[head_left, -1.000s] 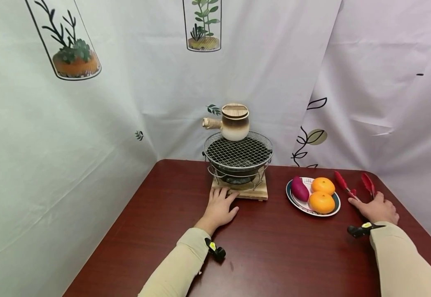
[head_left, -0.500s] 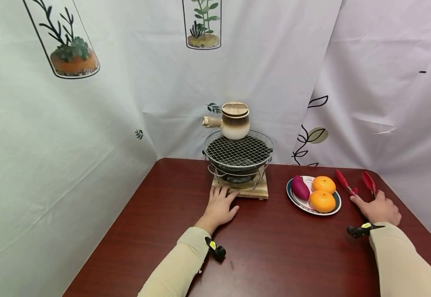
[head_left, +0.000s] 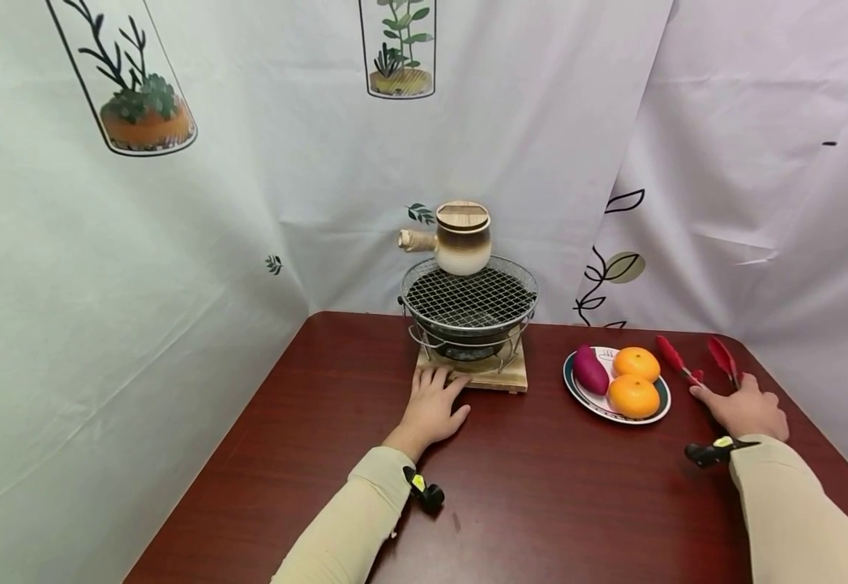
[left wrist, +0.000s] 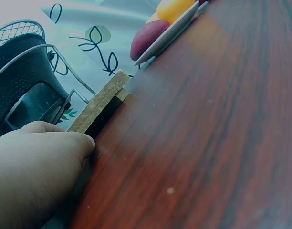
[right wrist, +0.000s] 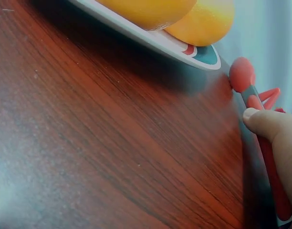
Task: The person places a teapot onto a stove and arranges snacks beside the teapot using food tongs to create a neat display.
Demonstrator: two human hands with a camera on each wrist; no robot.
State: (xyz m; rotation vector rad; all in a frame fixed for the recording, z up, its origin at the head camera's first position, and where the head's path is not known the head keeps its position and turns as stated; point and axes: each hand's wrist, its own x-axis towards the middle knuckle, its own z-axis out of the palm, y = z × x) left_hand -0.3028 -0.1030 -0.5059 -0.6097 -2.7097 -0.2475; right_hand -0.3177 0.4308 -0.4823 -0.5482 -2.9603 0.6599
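Note:
My left hand (head_left: 431, 414) lies with its fingers spread at the front edge of a wooden board (head_left: 504, 380). On that board stands a round black tabletop grill (head_left: 468, 312) with a wire grate. A clay pot (head_left: 462, 247) with a side handle and wooden lid sits on the back of the grate. Far right, my right hand (head_left: 748, 412) holds red-tipped tongs (head_left: 674, 354) low over the table, their two heads spread apart. In the right wrist view my thumb presses along the red handle of the tongs (right wrist: 272, 176); the other fingers are hidden.
Left of the tongs, a plate (head_left: 577, 396) bears a purple fruit or vegetable (head_left: 590, 371) and two orange fruits (head_left: 633, 397). The brown table (head_left: 541, 495) meets white printed cloth (head_left: 336, 178) at the back and sides.
The heads of the tongs have shifted slightly left and a little closer together in the right hand. The left hand, grill, pot and plate stay in place.

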